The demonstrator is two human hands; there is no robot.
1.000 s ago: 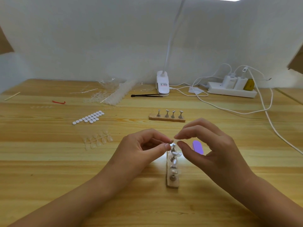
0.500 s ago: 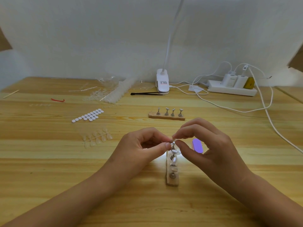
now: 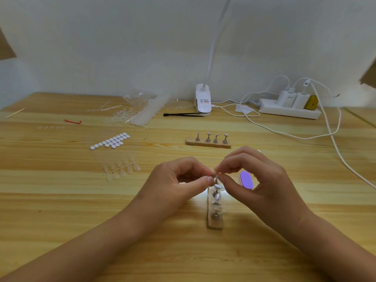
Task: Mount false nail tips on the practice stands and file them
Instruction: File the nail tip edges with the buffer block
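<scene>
Your left hand (image 3: 179,186) and right hand (image 3: 258,180) meet over the far end of the near practice stand (image 3: 215,220), which lies lengthwise toward you at the middle of the table (image 3: 61,210). Each hand has thumb and forefinger pressed together in a pinch at the farthest peg. Whatever sits between them, most likely a nail tip, is too small and too hidden to make out.

The risks, as I judge them:
- If you press off-centre, the tip may tilt on its peg or spring away, and a clear tip would be hard to find on pale wood.
- The wooden base is narrow and nothing pins it down, so a sideways push at the peg's top could tip or slide it.
- Your right palm hovers just beside the purple nail file (image 3: 246,179) and could nudge it.

The count:
- Two wooden stands. The far stand (image 3: 208,142), toward the back edge, carries four bare metal pegs.
- The near stand shows about four pegs in front of your fingers; three seem to carry tips, and the nearest looks bare.
- One sprig of clear nail tips (image 3: 122,168) lies left of your hands, with roughly ten tips.
- White adhesive tabs (image 3: 110,141) lie farther back on the left, around twenty.
- There is one purple nail file.
- One pair of black tweezers (image 3: 183,114) rests near the back edge, beside the clip lamp (image 3: 203,102).
</scene>
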